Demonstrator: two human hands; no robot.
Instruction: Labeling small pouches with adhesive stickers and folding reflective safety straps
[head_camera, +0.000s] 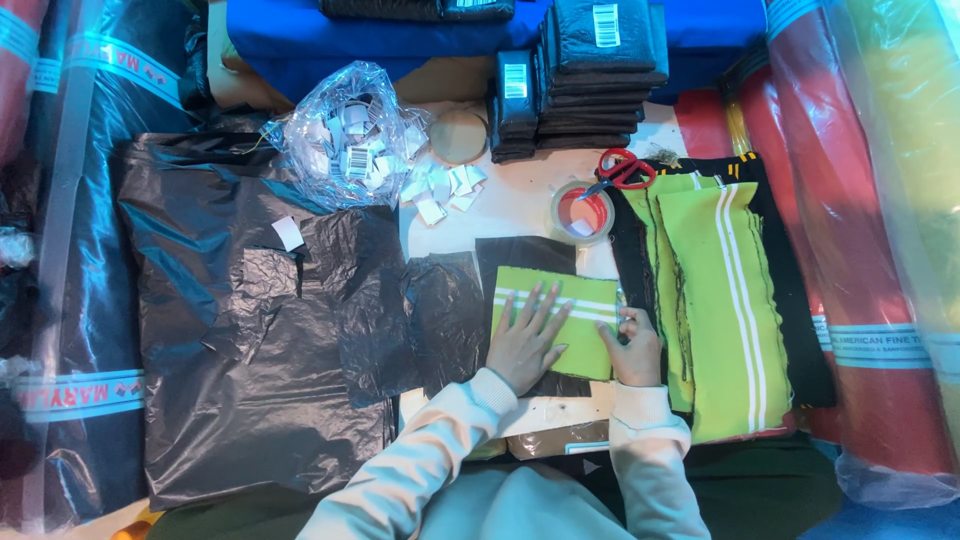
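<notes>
Lime-green striped fabric piece (553, 320) is being pressed flat on the counter (520, 205) by the open left hand (527, 340); its right edge, nearer the right hand (634, 345), is being pinched.

Both arms, in pale sleeves, reach away from the near edge, close together. The left hand (527, 338) lies flat, palm down, fingers (541, 302) spread and pointing away. The right hand (636, 346), just beside it, is curled with fingers pinched together.
</notes>
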